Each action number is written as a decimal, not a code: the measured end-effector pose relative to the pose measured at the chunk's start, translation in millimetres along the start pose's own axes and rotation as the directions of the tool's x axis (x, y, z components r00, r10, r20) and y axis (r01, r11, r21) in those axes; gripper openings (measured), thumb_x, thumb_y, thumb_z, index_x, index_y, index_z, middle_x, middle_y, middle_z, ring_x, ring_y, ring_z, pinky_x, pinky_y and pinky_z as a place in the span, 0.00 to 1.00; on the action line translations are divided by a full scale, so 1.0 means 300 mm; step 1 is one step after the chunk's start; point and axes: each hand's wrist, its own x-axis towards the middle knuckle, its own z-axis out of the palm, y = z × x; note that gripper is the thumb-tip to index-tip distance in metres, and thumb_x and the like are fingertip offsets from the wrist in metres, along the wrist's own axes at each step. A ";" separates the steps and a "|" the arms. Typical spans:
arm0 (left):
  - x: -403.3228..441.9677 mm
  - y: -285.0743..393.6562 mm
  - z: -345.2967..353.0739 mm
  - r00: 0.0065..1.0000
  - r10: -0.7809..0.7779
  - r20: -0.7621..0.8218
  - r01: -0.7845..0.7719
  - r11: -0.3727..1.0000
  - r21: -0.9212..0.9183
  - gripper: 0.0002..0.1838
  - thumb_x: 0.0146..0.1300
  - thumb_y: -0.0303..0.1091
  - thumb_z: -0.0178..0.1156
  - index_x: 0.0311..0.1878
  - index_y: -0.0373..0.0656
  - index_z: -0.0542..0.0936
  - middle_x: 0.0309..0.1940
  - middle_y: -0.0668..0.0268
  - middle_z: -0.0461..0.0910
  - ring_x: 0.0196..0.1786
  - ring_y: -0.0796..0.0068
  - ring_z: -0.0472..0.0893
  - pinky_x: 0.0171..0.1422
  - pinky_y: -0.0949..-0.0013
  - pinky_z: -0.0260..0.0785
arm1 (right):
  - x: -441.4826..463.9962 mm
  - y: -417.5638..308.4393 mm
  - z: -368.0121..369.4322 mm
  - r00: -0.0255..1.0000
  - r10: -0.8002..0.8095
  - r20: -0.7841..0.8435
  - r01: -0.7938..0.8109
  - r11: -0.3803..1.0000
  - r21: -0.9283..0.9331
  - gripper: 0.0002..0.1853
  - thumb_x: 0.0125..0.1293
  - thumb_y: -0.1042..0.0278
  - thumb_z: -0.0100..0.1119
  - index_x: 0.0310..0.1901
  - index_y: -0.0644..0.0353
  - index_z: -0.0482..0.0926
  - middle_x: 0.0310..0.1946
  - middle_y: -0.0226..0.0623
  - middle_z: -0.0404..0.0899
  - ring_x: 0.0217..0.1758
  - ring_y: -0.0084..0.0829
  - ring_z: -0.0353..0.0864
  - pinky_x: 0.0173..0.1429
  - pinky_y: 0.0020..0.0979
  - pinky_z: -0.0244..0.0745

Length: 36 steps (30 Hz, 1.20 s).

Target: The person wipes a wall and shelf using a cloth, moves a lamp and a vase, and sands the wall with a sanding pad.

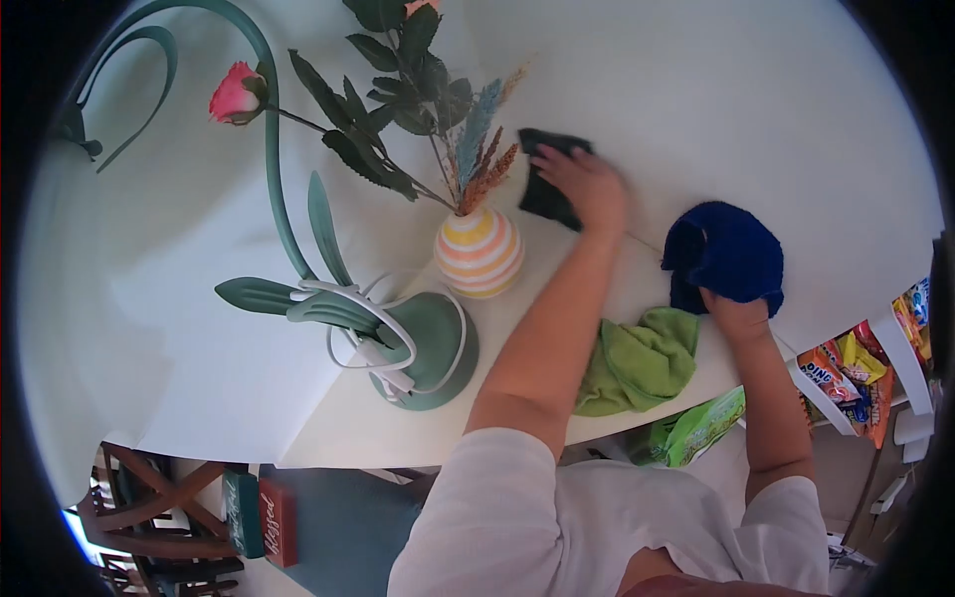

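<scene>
My left hand lies over a dark green cloth, fingers pressing it against the white tabletop; the hand is slightly blurred. A bunched dark blue cloth is gripped in my right hand, whose fingers are partly hidden under its folds. Between my forearms, a crumpled light green cloth rests near the table edge. Left of my left hand stands a round striped vase with artificial flowers and dark leaves.
A green lamp base with a white cable around it stands left of my left arm. Its curved neck rises upward. A green packet sits below the table edge. Snack packets fill white holders at right.
</scene>
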 end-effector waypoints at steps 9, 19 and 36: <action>-0.193 0.157 -0.007 0.981 0.002 0.196 0.002 1.000 -0.019 0.32 0.67 0.36 0.36 0.65 0.23 0.40 0.64 0.29 0.34 0.69 0.37 0.34 0.72 0.50 0.28 | 0.074 -0.031 -0.081 0.998 0.034 0.043 -0.037 0.996 0.082 0.29 0.50 0.65 0.61 0.56 0.61 0.69 0.56 0.47 0.67 0.60 0.49 0.64 0.65 0.44 0.55; -0.080 0.028 0.020 0.989 0.109 0.096 -0.107 0.994 -0.028 0.32 0.68 0.40 0.36 0.66 0.27 0.41 0.65 0.31 0.34 0.68 0.33 0.36 0.71 0.46 0.31 | 0.045 -0.014 -0.046 1.000 -0.014 -0.027 0.016 0.998 0.066 0.27 0.49 0.63 0.58 0.54 0.58 0.70 0.56 0.47 0.66 0.60 0.48 0.63 0.64 0.45 0.56; 0.073 0.067 -0.038 0.988 -0.023 0.154 0.043 0.991 -0.128 0.36 0.66 0.54 0.36 0.70 0.48 0.37 0.69 0.46 0.26 0.71 0.42 0.31 0.67 0.36 0.32 | 0.087 -0.030 -0.091 0.999 0.035 0.031 -0.039 0.992 0.124 0.29 0.50 0.64 0.60 0.56 0.59 0.69 0.55 0.48 0.68 0.59 0.49 0.65 0.64 0.45 0.57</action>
